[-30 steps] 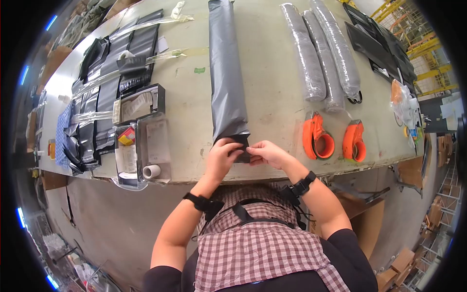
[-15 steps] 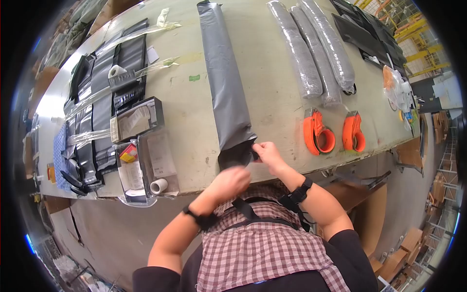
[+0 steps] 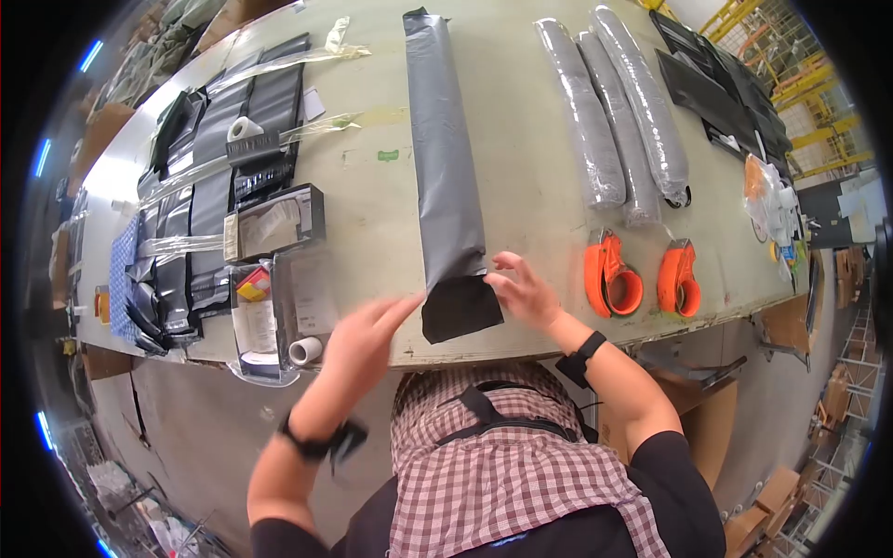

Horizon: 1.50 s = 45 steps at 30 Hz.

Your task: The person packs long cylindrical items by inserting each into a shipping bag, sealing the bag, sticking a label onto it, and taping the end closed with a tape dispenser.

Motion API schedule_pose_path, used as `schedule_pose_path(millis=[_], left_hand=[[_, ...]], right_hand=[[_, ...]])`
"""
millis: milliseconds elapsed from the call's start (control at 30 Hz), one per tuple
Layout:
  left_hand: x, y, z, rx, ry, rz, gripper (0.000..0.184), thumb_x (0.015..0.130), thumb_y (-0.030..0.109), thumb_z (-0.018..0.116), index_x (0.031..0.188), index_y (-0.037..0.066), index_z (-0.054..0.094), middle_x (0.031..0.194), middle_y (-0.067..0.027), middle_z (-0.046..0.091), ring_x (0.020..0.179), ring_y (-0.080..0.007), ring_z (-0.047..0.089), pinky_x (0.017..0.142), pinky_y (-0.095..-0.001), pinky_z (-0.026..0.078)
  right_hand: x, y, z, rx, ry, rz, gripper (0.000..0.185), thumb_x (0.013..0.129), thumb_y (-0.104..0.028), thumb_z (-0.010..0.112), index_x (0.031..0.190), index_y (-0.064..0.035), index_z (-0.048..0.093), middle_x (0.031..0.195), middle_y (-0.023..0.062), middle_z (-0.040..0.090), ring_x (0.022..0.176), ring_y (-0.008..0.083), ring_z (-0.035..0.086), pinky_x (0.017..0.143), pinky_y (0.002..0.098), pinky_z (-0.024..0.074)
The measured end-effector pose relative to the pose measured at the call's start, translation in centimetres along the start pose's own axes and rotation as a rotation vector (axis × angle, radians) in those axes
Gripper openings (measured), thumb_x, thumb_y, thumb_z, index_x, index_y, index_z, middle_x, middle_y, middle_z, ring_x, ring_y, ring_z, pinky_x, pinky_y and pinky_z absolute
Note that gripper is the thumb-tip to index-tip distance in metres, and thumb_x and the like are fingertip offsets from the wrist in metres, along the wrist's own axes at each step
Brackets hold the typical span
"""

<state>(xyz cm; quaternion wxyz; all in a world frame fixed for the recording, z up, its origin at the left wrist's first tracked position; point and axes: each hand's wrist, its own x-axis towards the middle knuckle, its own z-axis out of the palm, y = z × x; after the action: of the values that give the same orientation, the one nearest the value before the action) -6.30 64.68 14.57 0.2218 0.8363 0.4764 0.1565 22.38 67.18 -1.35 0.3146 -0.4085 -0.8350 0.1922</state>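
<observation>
A long grey plastic mailing bag (image 3: pixel 446 139) lies lengthwise on the table in front of me, with something bulky inside. Its near end spreads into a flat black flap (image 3: pixel 462 309). My left hand (image 3: pixel 361 339), slightly blurred, is open, with fingertips stretched to the left edge where grey meets black. On the opposite side, my right hand (image 3: pixel 523 296) has its fingers apart, its thumb at or against the bag's right edge. Neither hand grips the bag.
Two orange tape dispensers (image 3: pixel 609 277) stand to the right, below three plastic-wrapped grey rolls (image 3: pixel 586 121). To the left are a black box (image 3: pixel 276 226), a clear bin (image 3: pixel 256 330) with papers, a small white roll (image 3: pixel 304 351) and taped-down black bags (image 3: pixel 219 121).
My left hand has moved left, away from the middle of the bag's end. The black flap now lies flat and spread out. My right hand has loosened its pinch on the edge.
</observation>
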Motion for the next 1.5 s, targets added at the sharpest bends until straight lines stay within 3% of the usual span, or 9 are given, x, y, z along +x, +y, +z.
schedule_pose_path(millis=[133, 467, 533, 733, 867, 1067, 1100, 1233, 1500], left_hand=[[16.6, -2.3, 6.0, 0.249, 0.135, 0.364, 0.047, 0.083, 0.014, 0.059, 0.129, 0.021, 0.054, 0.133, -0.0062, 0.051, 0.129, -0.0253, 0.042, 0.103, -0.0459, 0.037], [7.9, -6.4, 9.5, 0.196, -0.361, 0.526, 0.061, 0.083, 0.024, 0.062, 0.14, 0.016, 0.041, 0.154, -0.0071, 0.022, 0.143, -0.0285, 0.017, 0.113, -0.0527, 0.012], [4.9, -6.1, 9.3, -1.021, -0.388, 0.028, 0.059, 0.079, 0.012, 0.06, 0.136, 0.005, 0.044, 0.148, -0.012, 0.033, 0.14, -0.0304, 0.024, 0.114, -0.0461, 0.018], [0.8, 1.1, 13.5, -0.511, 0.476, -0.204, 0.04, 0.08, 0.011, 0.066, 0.116, -0.002, 0.056, 0.126, -0.0161, 0.053, 0.121, -0.0251, 0.049, 0.1, -0.0349, 0.038], [6.2, -2.0, 13.3, -1.221, 0.716, -0.717, 0.027, 0.084, 0.022, 0.065, 0.078, -0.002, 0.055, 0.081, -0.0114, 0.061, 0.073, -0.0269, 0.058, 0.069, -0.0347, 0.045], [9.5, -4.1, 13.7, -0.266, 0.567, -0.658, 0.015, 0.09, 0.016, 0.054, 0.094, 0.002, 0.052, 0.093, -0.0125, 0.058, 0.08, -0.0326, 0.058, 0.071, -0.039, 0.046], [9.9, -4.6, 13.4, 0.046, 0.818, -0.322, 0.03, 0.09, 0.017, 0.052, 0.116, 0.003, 0.047, 0.108, -0.0168, 0.054, 0.099, -0.037, 0.054, 0.084, -0.0426, 0.045], [8.6, -2.9, 12.1, 0.131, 0.171, -0.145, 0.073, 0.086, 0.036, 0.06, 0.139, -0.002, 0.028, 0.135, -0.028, 0.036, 0.125, -0.0407, 0.038, 0.101, -0.0419, 0.037], [5.5, -1.7, 14.3, -0.172, 0.163, -0.283, 0.111, 0.074, 0.054, 0.07, 0.143, -0.01, 0.011, 0.145, -0.034, 0.021, 0.136, -0.0412, 0.025, 0.109, -0.0413, 0.029]], right_hand=[[0.0, -0.1, 0.2, -0.127, 0.068, -0.156, 0.033, 0.072, -0.003, 0.067, 0.102, -0.0114, 0.057, 0.108, 0.0061, 0.054, 0.105, 0.0261, 0.053, 0.089, 0.0403, 0.047], [6.8, -4.6, -6.0, 0.352, 0.309, 0.049, 0.013, 0.076, -0.001, 0.066, 0.087, -0.0068, 0.063, 0.092, 0.0059, 0.061, 0.089, 0.0262, 0.061, 0.075, 0.0346, 0.0509], [7.5, -2.7, -3.7, 0.26, 0.286, 0.189, 0.009, 0.08, -0.003, 0.064, 0.089, -0.0048, 0.062, 0.091, 0.0093, 0.062, 0.081, 0.0288, 0.061, 0.07, 0.0351, 0.0501], [7.6, -3.8, -1.2, 0.113, 0.361, 0.382, 0.019, 0.089, -0.011, 0.06, 0.079, 0.0013, 0.049, 0.07, 0.0177, 0.049, 0.06, 0.0294, 0.047, 0.056, 0.0367, 0.0401], [7.9, -2.8, -0.4, 0.215, 0.491, 0.452, 0.025, 0.093, -0.015, 0.055, 0.077, 0.0028, 0.047, 0.067, 0.018, 0.047, 0.058, 0.032, 0.041, 0.056, 0.0361, 0.0388], [7.8, 1.2, 3.6, -0.093, 0.127, 0.586, 0.039, 0.098, -0.026, 0.043, 0.078, 0.0041, 0.057, 0.078, 0.022, 0.06, 0.075, 0.0411, 0.058, 0.067, 0.0453, 0.0474], [7.9, 1.4, 3.3, -0.154, 0.013, 0.632, 0.038, 0.098, -0.026, 0.043, 0.08, 0.0038, 0.057, 0.079, 0.021, 0.061, 0.076, 0.0407, 0.059, 0.069, 0.0452, 0.0487], [10.2, 0.1, 0.0, -0.43, -0.353, 0.983, 0.031, 0.096, -0.027, 0.047, 0.1, 0.0033, 0.056, 0.097, 0.0208, 0.063, 0.092, 0.0374, 0.061, 0.08, 0.0432, 0.0505], [9.3, -1.1, 2.1, 0.315, 0.122, 0.425, 0.075, 0.079, -0.017, 0.067, 0.143, -0.0072, 0.029, 0.144, 0.0235, 0.029, 0.132, 0.0369, 0.034, 0.107, 0.0413, 0.0313]])
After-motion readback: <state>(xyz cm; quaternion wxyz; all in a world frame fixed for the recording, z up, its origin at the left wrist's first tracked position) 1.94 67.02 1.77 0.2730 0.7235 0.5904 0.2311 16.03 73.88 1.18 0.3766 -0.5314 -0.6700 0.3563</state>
